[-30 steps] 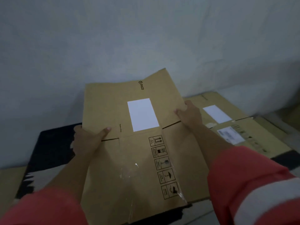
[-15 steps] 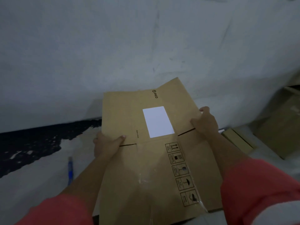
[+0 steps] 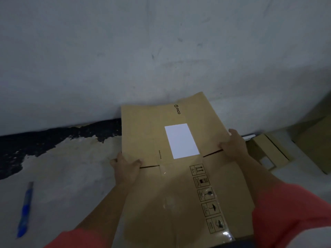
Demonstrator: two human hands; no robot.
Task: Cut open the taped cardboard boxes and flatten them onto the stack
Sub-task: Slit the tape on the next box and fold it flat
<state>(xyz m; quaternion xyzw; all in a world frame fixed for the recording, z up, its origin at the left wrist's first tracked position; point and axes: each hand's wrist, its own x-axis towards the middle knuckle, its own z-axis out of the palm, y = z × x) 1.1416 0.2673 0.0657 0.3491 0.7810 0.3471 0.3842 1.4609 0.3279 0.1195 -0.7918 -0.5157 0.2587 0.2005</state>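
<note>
A flattened brown cardboard box (image 3: 148, 133) with a white label and a PICO mark fills the middle of the head view, held in the air in front of me. My left hand (image 3: 126, 166) grips its left edge at the flap slit, thumb on top. My right hand (image 3: 232, 146) grips the right edge at the other slit. Clear tape remains shine on the lower part of the box. A blue utility knife (image 3: 25, 210) lies on the floor at the far left, away from both hands.
A pale wall (image 3: 125, 51) stands close ahead, with a dark patch of floor (image 3: 35, 142) along its foot. Flat cardboard pieces (image 3: 268, 151) lie on the floor to the right, and a larger brown box (image 3: 317, 140) stands at the right edge.
The view has swung left: the stack of flattened boxes seen a second ago is out of sight, and the blue knife has come into view. Both hands keep the same grip on the box.
</note>
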